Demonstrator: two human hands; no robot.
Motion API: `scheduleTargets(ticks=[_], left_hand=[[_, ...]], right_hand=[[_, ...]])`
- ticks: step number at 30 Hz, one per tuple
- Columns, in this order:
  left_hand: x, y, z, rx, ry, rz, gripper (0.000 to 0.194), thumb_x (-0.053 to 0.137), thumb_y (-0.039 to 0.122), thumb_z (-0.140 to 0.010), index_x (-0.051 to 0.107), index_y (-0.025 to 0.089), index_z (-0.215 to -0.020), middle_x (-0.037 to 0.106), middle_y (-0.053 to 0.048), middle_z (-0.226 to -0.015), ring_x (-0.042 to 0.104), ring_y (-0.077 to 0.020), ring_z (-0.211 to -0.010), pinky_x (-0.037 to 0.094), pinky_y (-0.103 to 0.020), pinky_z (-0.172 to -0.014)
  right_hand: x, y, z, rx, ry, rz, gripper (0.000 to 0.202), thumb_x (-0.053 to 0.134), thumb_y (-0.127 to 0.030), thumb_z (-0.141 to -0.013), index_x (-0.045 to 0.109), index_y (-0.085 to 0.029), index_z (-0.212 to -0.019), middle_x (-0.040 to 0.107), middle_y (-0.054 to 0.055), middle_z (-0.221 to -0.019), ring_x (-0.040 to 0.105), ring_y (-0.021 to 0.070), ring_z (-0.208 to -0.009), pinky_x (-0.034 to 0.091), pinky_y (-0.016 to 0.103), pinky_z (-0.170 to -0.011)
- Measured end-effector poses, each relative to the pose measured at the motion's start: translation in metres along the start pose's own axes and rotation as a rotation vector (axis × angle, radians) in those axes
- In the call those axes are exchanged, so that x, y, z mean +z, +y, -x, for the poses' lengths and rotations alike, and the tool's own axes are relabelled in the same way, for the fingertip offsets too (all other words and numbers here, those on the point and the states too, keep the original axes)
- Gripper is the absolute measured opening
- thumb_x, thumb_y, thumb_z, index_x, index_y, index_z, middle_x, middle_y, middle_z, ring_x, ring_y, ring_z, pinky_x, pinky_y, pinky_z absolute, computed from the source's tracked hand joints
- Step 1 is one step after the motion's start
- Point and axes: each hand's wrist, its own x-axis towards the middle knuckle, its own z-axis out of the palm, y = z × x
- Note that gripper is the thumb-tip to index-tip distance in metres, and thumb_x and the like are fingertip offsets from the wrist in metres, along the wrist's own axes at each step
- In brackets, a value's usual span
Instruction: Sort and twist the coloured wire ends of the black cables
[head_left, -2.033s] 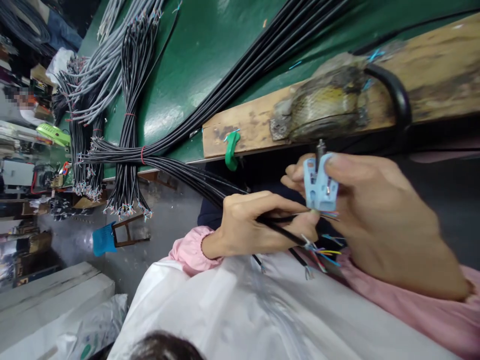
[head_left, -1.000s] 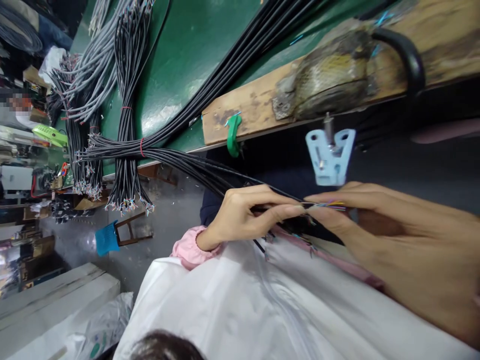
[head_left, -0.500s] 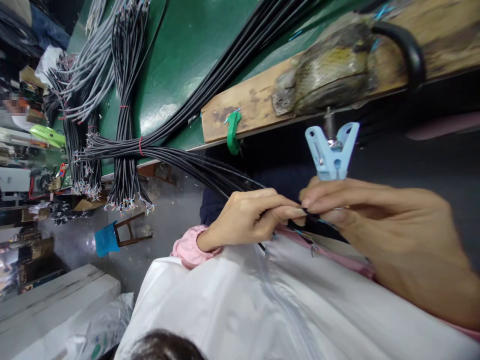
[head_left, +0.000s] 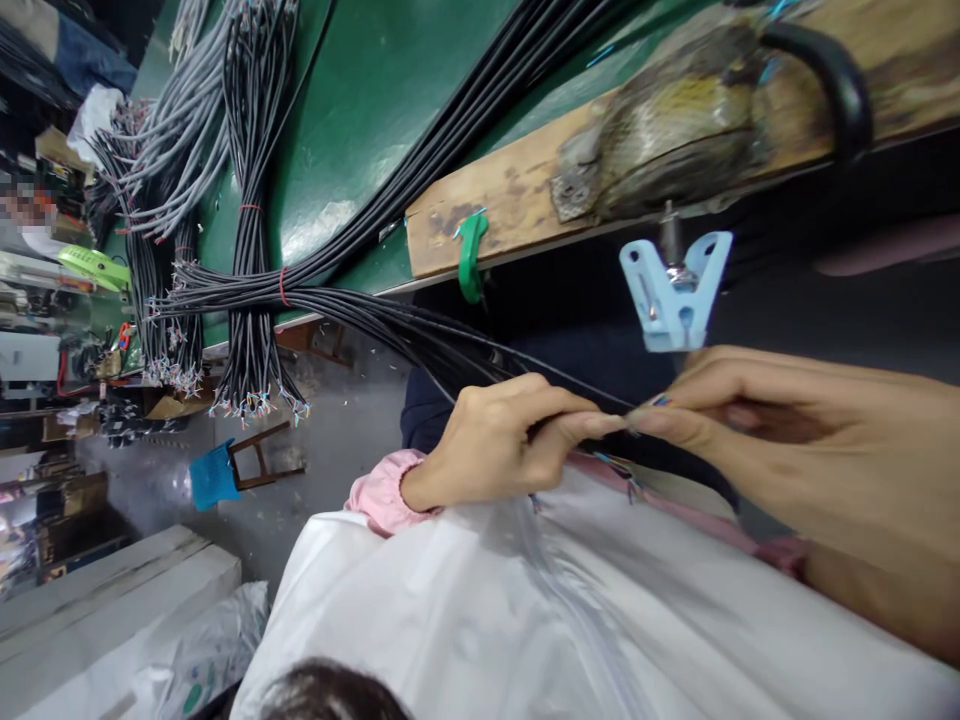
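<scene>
My left hand (head_left: 502,440) is closed in a pinch near the end of a black cable (head_left: 570,378), thumb and forefinger pressed together. Just right of it, my right hand (head_left: 780,430) pinches the thin coloured wires (head_left: 661,401) at that cable's end, and the fingertips of both hands nearly meet. Other black cables (head_left: 420,335) run from a bundle on the table to behind my left hand. More coloured wire ends (head_left: 615,463) lie against my white apron (head_left: 465,600). Above my right hand, a light blue clip (head_left: 675,300) hangs from a metal tip.
A wooden board (head_left: 510,185) along the green table's (head_left: 360,110) edge carries a taped tool (head_left: 675,130) and a green hook-shaped piece (head_left: 471,255). Several tied cable bundles (head_left: 255,200) lie at the left. A blue-seated stool (head_left: 214,475) stands on the floor.
My right hand has shifted right and its pinch has moved out onto the coloured wires. My left hand has moved slightly right. The view has shifted a little.
</scene>
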Motion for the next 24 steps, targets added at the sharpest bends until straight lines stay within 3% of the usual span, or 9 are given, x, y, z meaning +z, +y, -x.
scheduleTargets(ticks=[3, 7, 10, 15, 18, 21, 24], left_hand=[[-0.004, 0.001, -0.005, -0.006, 0.059, 0.111, 0.049, 0.05, 0.05, -0.1, 0.073, 0.013, -0.075, 0.07, -0.003, -0.066, 0.06, -0.0065, -0.057, 0.049, -0.017, -0.056], [-0.005, 0.001, -0.006, -0.077, 0.186, 0.217, 0.052, 0.051, 0.051, -0.099, 0.069, 0.013, -0.069, 0.068, -0.002, -0.062, 0.059, -0.0058, -0.054, 0.046, -0.016, -0.052], [-0.004, 0.002, -0.005, -0.113, 0.209, 0.281, 0.052, 0.054, 0.052, -0.097, 0.068, 0.013, -0.066, 0.066, -0.002, -0.059, 0.056, -0.0052, -0.052, 0.045, -0.016, -0.051], [0.001, 0.001, -0.003, -0.233, 0.165, 0.364, 0.057, 0.063, 0.066, -0.086, 0.067, 0.013, -0.067, 0.065, -0.001, -0.062, 0.051, -0.0041, -0.05, 0.044, -0.017, -0.05], [0.004, -0.001, 0.0, -0.308, 0.15, 0.384, 0.055, 0.065, 0.066, -0.084, 0.07, 0.012, -0.088, 0.068, 0.0, -0.071, 0.047, -0.0014, -0.047, 0.041, -0.016, -0.047], [0.003, -0.002, 0.001, -0.245, 0.137, 0.334, 0.052, 0.064, 0.057, -0.089, 0.066, 0.012, -0.114, 0.072, -0.003, -0.085, 0.045, 0.0007, -0.044, 0.039, -0.014, -0.044], [-0.001, -0.001, -0.003, -0.065, 0.054, 0.193, 0.046, 0.047, 0.048, -0.1, 0.071, 0.01, -0.112, 0.073, -0.007, -0.089, 0.06, -0.0044, -0.06, 0.05, -0.017, -0.06]], right_hand=[[0.004, 0.001, -0.008, 0.089, -0.067, -0.227, 0.058, 0.073, -0.078, -0.066, 0.059, -0.026, -0.048, 0.056, 0.001, -0.048, 0.051, 0.013, -0.042, 0.037, 0.027, -0.036], [0.01, -0.002, -0.008, 0.131, 0.019, -0.248, 0.054, 0.075, -0.078, -0.064, 0.063, -0.027, -0.052, 0.061, 0.003, -0.055, 0.057, 0.0144, -0.05, 0.044, 0.028, -0.042], [0.011, -0.004, -0.002, 0.154, 0.099, -0.178, 0.047, 0.074, -0.076, -0.068, 0.07, -0.029, -0.065, 0.067, 0.004, -0.068, 0.057, 0.0137, -0.055, 0.046, 0.03, -0.047], [0.013, -0.001, 0.005, 0.057, 0.085, -0.173, 0.037, 0.07, -0.067, -0.081, 0.071, -0.032, -0.072, 0.07, 0.003, -0.073, 0.064, 0.0153, -0.064, 0.052, 0.032, -0.055], [0.011, 0.002, 0.006, 0.044, 0.057, -0.132, 0.031, 0.069, -0.062, -0.085, 0.07, -0.033, -0.075, 0.072, 0.002, -0.077, 0.066, 0.016, -0.068, 0.055, 0.033, -0.058], [0.007, 0.002, 0.008, -0.021, 0.049, -0.048, 0.02, 0.07, -0.046, -0.089, 0.069, -0.033, -0.075, 0.072, 0.001, -0.077, 0.066, 0.016, -0.068, 0.056, 0.035, -0.063], [0.007, -0.001, 0.009, -0.048, 0.057, 0.033, 0.011, 0.068, -0.031, -0.089, 0.068, -0.033, -0.078, 0.073, 0.001, -0.08, 0.067, 0.0172, -0.07, 0.057, 0.036, -0.066]])
